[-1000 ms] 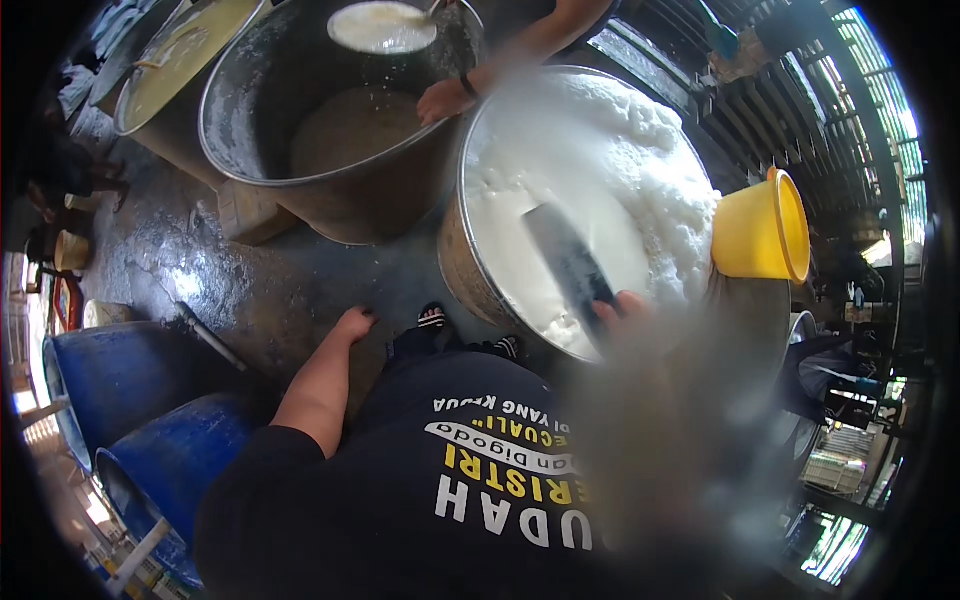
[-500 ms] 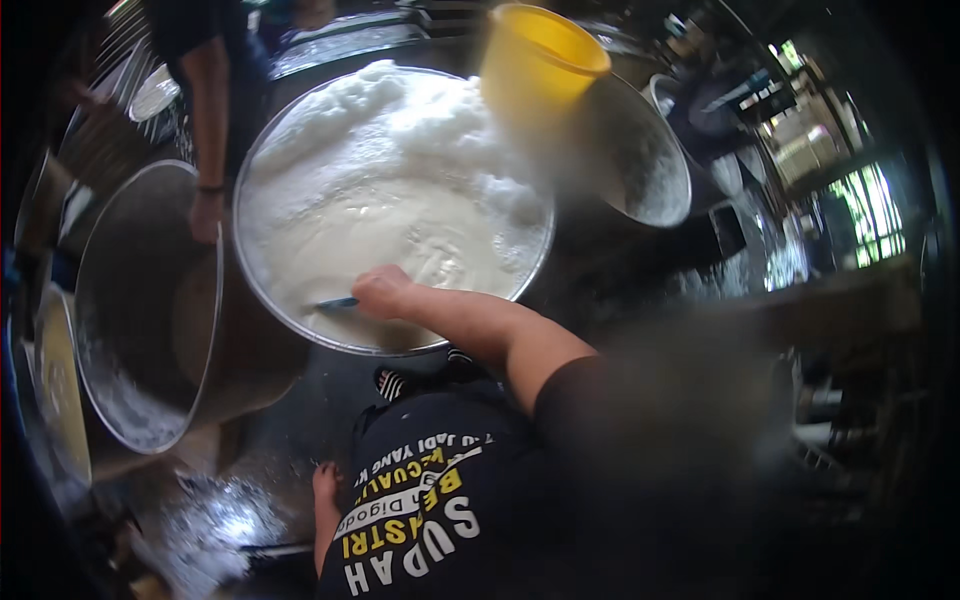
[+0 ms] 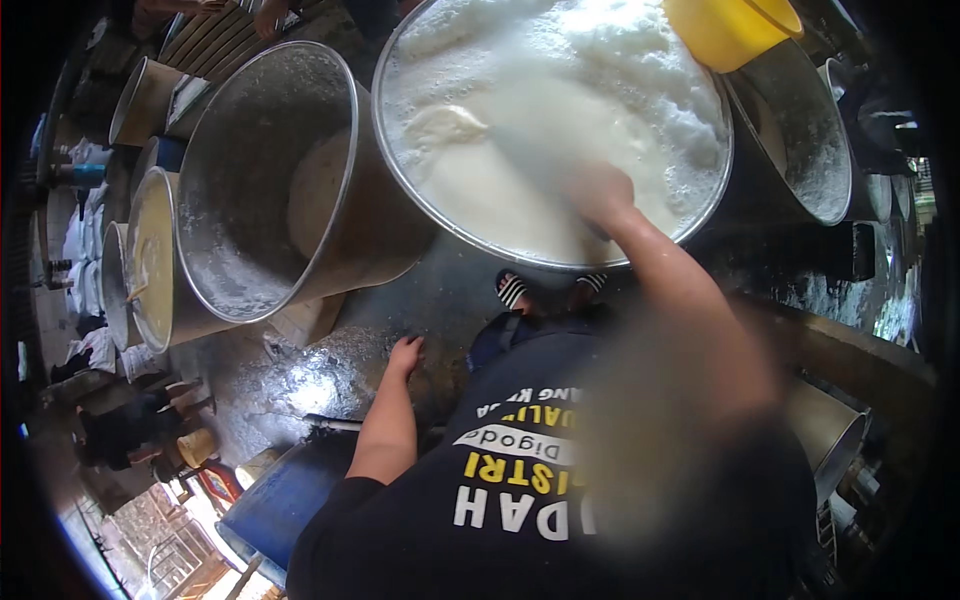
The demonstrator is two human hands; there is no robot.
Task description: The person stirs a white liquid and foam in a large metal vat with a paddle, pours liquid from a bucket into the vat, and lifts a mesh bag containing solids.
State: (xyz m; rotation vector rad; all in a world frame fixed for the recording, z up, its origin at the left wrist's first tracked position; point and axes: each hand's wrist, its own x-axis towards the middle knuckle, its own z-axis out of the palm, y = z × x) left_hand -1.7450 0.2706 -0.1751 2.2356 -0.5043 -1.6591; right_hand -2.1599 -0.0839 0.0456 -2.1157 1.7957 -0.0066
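In front of me stands a large round metal vat (image 3: 376,110) of milky white liquid (image 3: 480,190), with thick white foam (image 3: 620,60) heaped along its far and right sides. My right hand (image 3: 600,195) reaches over the near part of the vat, closed around a blurred, greyish tool (image 3: 535,155). The tool slants toward the far left, over or in the liquid; motion smear hides its shape. My left hand (image 3: 407,353) hangs low at my left side, empty, fingers loosely bent and touching nothing.
A yellow bucket (image 3: 725,30) stands at the vat's far right rim, beside another metal vat (image 3: 840,165). Left are a deep metal vat (image 3: 352,130) with some pale contents and a container of yellowish liquid (image 3: 152,250). A blue drum (image 3: 280,500) stands near left, by the wet floor (image 3: 340,375).
My view has swung left, so the vats sit further right. My right hand has swept the tool through the vat. The other person's arm has left the deep left vat's rim.
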